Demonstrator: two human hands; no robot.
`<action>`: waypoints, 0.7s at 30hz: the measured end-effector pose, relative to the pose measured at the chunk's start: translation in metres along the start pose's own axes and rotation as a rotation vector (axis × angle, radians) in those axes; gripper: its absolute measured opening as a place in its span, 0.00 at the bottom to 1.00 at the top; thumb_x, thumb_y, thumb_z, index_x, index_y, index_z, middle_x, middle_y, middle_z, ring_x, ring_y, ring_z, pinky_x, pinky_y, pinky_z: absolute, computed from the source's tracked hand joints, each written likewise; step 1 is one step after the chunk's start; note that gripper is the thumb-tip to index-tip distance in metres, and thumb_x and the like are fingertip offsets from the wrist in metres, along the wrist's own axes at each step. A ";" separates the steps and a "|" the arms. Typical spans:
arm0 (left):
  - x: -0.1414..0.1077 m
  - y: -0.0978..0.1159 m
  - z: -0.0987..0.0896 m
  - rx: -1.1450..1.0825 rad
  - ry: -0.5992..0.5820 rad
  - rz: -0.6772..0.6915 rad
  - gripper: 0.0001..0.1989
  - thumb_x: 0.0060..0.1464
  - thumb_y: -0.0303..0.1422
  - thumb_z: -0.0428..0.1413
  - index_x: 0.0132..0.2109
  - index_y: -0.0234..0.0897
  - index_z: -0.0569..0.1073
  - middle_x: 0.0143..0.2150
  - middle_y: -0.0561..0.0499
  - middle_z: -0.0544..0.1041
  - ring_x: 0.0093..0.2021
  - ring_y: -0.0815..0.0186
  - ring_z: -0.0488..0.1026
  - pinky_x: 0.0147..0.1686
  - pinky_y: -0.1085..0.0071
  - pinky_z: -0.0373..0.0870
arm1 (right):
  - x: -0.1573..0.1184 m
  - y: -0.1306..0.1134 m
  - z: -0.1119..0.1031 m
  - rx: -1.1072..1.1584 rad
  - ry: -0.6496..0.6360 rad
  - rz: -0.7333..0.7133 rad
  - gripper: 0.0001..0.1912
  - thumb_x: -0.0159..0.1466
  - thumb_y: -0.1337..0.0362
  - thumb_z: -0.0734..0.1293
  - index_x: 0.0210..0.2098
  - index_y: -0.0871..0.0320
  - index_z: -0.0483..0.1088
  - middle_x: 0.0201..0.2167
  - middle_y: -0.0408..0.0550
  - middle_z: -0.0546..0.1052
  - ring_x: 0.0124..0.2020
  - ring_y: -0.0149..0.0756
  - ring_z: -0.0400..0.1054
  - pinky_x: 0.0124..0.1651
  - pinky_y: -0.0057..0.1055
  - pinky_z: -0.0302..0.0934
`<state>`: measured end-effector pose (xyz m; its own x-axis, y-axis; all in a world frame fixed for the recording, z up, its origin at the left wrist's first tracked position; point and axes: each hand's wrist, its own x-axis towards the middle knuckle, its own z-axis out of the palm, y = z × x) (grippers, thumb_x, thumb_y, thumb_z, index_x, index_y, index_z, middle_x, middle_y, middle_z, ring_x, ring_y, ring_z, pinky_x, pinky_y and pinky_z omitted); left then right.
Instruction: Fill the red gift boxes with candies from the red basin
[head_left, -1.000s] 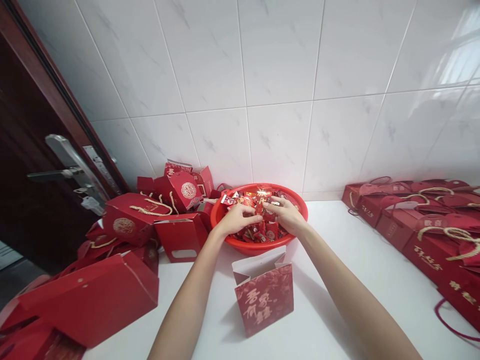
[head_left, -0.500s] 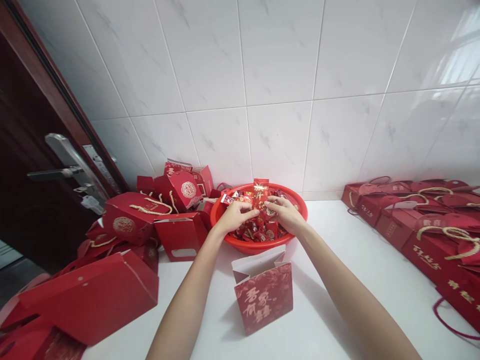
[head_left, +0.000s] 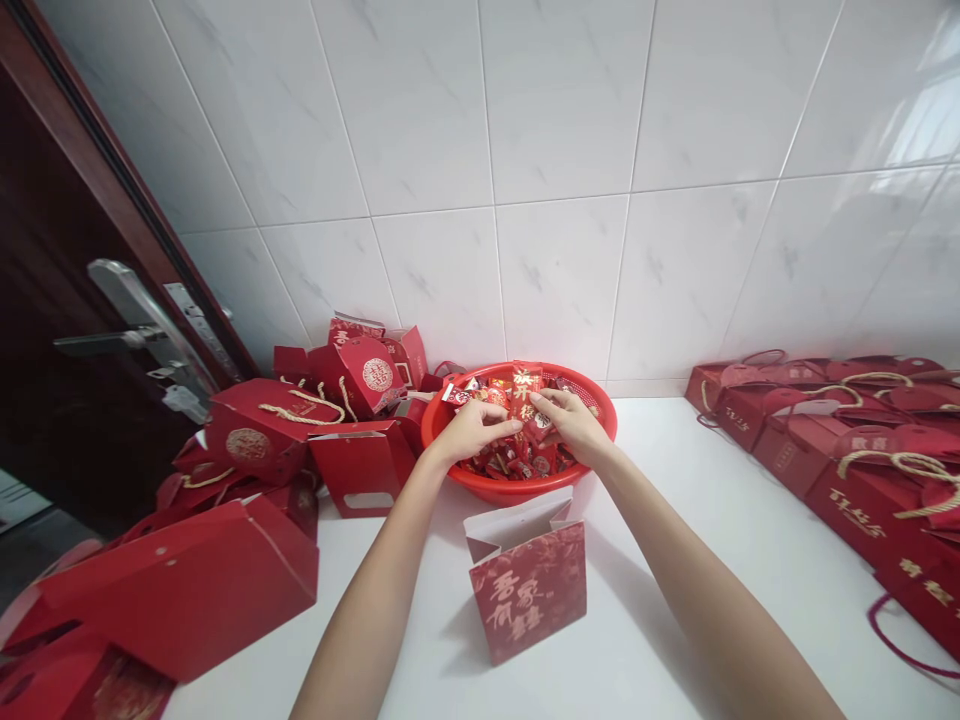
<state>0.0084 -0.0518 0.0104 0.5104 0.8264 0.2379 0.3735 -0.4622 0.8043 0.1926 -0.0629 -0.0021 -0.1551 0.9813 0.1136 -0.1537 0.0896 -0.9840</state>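
Over a red plastic basket [head_left: 480, 488] full of small wrapped sweets [head_left: 517, 462], both my hands are closed on one red packet [head_left: 523, 392] with gold characters. My left hand [head_left: 476, 432] pinches its lower left side between thumb and fingers. On the packet's right side my right hand [head_left: 571, 425] has its fingertips, and a small dark red wrapped piece shows just under them. In front of the basket an open-topped red gift box [head_left: 529, 595] with pale gold characters stands upright on the white table, between my forearms.
Several red gift boxes [head_left: 255, 430] with rope handles lie heaped at the left, near a dark door with a metal handle [head_left: 142, 310]. Rows of closed red boxes [head_left: 847, 480] stand at the right. A tiled wall [head_left: 559, 270] rises behind the table.
The red packet has tilted and sunk slightly between my hands, its gold characters turning more toward me. My right hand has shifted a little. The boxes and basket stay in place.
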 end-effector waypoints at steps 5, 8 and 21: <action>0.000 0.000 0.000 -0.004 0.022 0.007 0.27 0.49 0.51 0.61 0.20 0.37 0.59 0.18 0.59 0.56 0.21 0.73 0.54 0.22 0.73 0.50 | -0.001 -0.002 0.001 0.019 -0.022 0.010 0.20 0.53 0.47 0.74 0.31 0.57 0.70 0.24 0.39 0.65 0.23 0.27 0.60 0.17 0.22 0.62; 0.001 -0.002 -0.001 -0.004 0.075 0.014 0.28 0.49 0.51 0.61 0.20 0.37 0.58 0.19 0.59 0.54 0.22 0.73 0.53 0.24 0.73 0.51 | -0.003 -0.005 0.000 0.065 -0.036 0.009 0.19 0.53 0.50 0.75 0.32 0.58 0.71 0.26 0.40 0.67 0.25 0.27 0.63 0.21 0.25 0.67; 0.002 -0.005 -0.001 -0.009 0.142 0.025 0.27 0.49 0.53 0.59 0.21 0.37 0.59 0.20 0.59 0.56 0.24 0.72 0.54 0.25 0.73 0.53 | -0.003 -0.004 -0.002 0.229 0.016 0.046 0.12 0.50 0.67 0.77 0.32 0.60 0.74 0.32 0.48 0.76 0.32 0.34 0.72 0.33 0.31 0.72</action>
<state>0.0069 -0.0475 0.0079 0.4044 0.8522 0.3318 0.3545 -0.4806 0.8021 0.1960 -0.0662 0.0016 -0.1515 0.9863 0.0652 -0.3650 0.0055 -0.9310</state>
